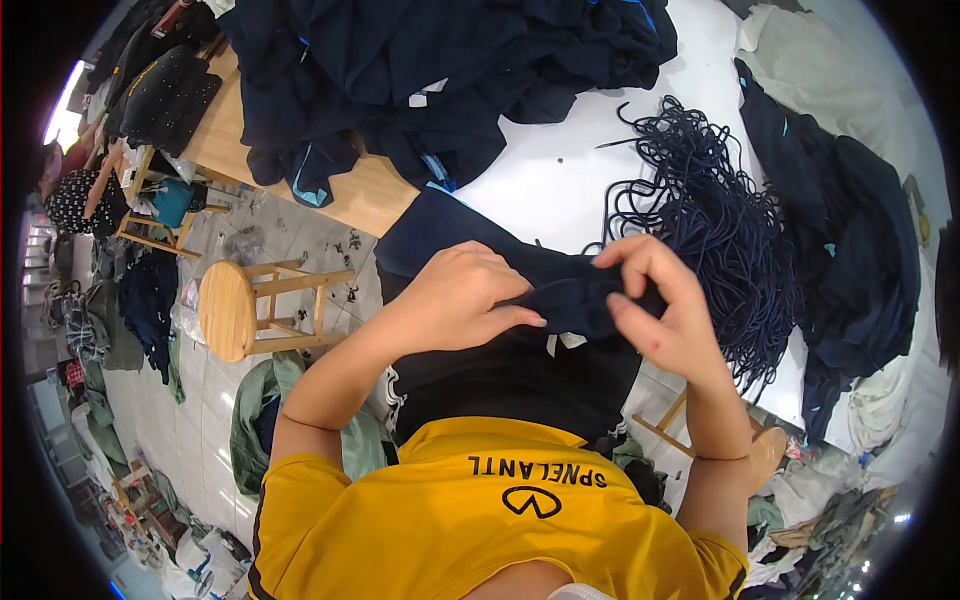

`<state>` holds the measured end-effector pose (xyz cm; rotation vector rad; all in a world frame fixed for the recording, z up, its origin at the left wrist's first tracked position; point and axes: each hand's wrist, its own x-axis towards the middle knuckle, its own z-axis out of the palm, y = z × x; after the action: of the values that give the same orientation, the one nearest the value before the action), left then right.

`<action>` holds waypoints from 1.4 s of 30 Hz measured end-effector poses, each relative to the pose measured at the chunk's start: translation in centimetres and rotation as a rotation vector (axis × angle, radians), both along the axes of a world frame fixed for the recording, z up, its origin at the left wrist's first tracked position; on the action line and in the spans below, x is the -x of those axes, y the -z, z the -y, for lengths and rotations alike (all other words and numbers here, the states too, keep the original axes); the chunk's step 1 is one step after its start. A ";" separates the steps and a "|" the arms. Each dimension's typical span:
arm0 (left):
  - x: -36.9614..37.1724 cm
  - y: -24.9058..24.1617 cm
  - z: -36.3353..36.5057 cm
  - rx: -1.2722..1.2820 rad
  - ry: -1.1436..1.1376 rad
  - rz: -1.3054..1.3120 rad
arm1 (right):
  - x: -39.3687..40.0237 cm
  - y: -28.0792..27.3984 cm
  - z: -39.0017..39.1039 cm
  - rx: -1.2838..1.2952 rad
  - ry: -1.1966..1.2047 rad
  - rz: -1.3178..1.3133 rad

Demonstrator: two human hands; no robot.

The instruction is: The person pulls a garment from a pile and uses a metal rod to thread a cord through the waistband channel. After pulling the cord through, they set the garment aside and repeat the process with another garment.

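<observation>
"Navy cloth [582, 300], centre of the frame: how will it handle?"
"Soft, light, floppy, I'd judge; take its edge. Left hand [455, 298] pinches it; right hand's [672, 318] fingers are parted beside it. Cords [712, 235] lie beyond, upper right."

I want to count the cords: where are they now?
In the head view, the tangled navy cords lie on the white tabletop, right of centre, between the right hand and the dark garment at far right.
</observation>
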<state>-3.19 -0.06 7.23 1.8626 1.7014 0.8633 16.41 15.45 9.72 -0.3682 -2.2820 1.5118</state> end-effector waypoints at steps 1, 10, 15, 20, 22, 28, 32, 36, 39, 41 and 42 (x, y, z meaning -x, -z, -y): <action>-0.4 0.0 -0.1 0.032 0.014 -0.029 | 0.3 -0.3 0.5 -0.020 -0.049 0.014; -2.5 1.8 0.2 -0.129 -0.135 -0.014 | 1.8 2.8 1.3 0.093 -0.059 -0.186; 1.6 -0.7 0.5 -0.270 -0.260 -0.087 | -0.1 2.1 -0.3 0.472 0.088 0.052; 3.4 0.2 0.4 -0.248 -0.283 -0.218 | -0.3 2.6 -0.2 0.330 -0.050 0.197; 5.8 0.8 0.9 -0.239 -0.345 -0.363 | -1.1 2.4 0.3 0.462 0.132 0.161; 16.6 2.5 2.2 -0.261 -0.547 -0.320 | -4.2 2.2 -1.6 0.056 -0.103 0.329; 13.4 -0.5 -2.9 -0.615 -0.410 -0.744 | -2.3 2.5 -0.5 -0.084 -0.006 0.034; 2.8 -0.7 -8.1 -0.862 -0.470 -0.612 | 2.3 -0.5 -0.1 -0.439 0.233 -0.164; -0.8 1.3 -9.2 -0.952 -0.634 -0.346 | 2.3 -1.3 -1.7 -0.451 0.322 -0.106; -1.5 4.8 -9.2 -0.940 -0.713 -0.163 | 1.1 -2.1 -2.7 -0.296 0.412 -0.056; -1.6 6.6 -8.8 -0.944 -0.743 -0.100 | 0.5 -2.7 -2.8 -0.249 0.466 -0.005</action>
<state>-1.58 8.78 0.59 1.7346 2.3270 2.1964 15.93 18.23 12.43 -0.7579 -2.1478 0.9862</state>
